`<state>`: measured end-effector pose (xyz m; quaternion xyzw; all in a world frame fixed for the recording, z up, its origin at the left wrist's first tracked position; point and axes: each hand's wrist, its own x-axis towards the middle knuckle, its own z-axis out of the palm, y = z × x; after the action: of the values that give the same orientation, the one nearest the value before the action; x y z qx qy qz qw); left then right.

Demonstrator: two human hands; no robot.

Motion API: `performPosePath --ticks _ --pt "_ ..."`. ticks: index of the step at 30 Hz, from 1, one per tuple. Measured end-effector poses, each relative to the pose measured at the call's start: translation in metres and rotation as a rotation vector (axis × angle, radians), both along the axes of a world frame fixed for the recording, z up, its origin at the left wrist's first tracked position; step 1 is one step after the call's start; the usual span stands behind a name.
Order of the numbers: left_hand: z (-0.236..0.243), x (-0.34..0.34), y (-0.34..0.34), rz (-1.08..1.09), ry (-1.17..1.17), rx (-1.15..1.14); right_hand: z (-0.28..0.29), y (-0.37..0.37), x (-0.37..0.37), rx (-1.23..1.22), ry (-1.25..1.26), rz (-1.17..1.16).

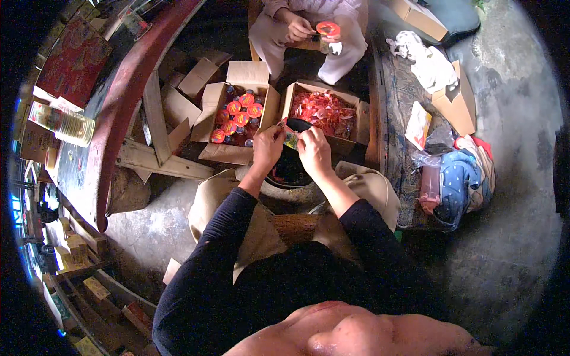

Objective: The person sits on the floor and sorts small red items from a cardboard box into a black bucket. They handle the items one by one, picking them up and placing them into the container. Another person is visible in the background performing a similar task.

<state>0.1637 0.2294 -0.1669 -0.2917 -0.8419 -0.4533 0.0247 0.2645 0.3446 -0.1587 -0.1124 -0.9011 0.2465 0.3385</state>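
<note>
Both my hands meet over a dark bucket (289,185) between my knees. They pinch a small piece with green, yellow and red print (291,139); whether it is a packet or a label I cannot tell. My left hand (268,146) grips its left side, fingers closed. The right side is held by my right hand (314,151), also with closed fingers. Just beyond, on the left, a cardboard box (208,110) holds several small containers with round red tops (240,118). Beside it, a second cardboard box (362,121) is full of crumpled red and clear plastic pieces (323,113).
Facing me sits a person (309,29) holding a round red-topped item (328,29). A red-edged table (127,77) with stacked clear cups (74,127) runs along the left. On the right, a bench (395,148) carries a blue cloth bag (457,184), white cloth (415,59) and an open carton (463,101).
</note>
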Motion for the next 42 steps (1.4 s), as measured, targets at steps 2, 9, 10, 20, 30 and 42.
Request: performPosePath --ticks 2,9,10,20,30,42 --pt "-0.006 0.000 0.001 0.006 0.025 0.013 -0.004 -0.004 -0.002 0.038 -0.030 -0.010" --pt "-0.008 0.017 0.003 -0.072 0.166 -0.035 -0.017 -0.001 -0.018 0.124 -0.188 -0.093" --pt "-0.010 0.021 0.003 -0.080 0.159 -0.088 -0.019 0.003 -0.019 0.024 -0.169 -0.094" --pt "0.003 0.008 0.000 -0.045 -0.007 -0.011 -0.006 0.008 0.000 -0.124 -0.003 -0.027" --pt "-0.016 0.001 -0.003 -0.036 0.102 -0.046 -0.008 -0.005 -0.009 0.003 -0.098 -0.031" --pt "-0.017 0.017 0.000 -0.146 0.140 -0.125 -0.042 0.005 -0.021 -0.009 -0.195 -0.121"
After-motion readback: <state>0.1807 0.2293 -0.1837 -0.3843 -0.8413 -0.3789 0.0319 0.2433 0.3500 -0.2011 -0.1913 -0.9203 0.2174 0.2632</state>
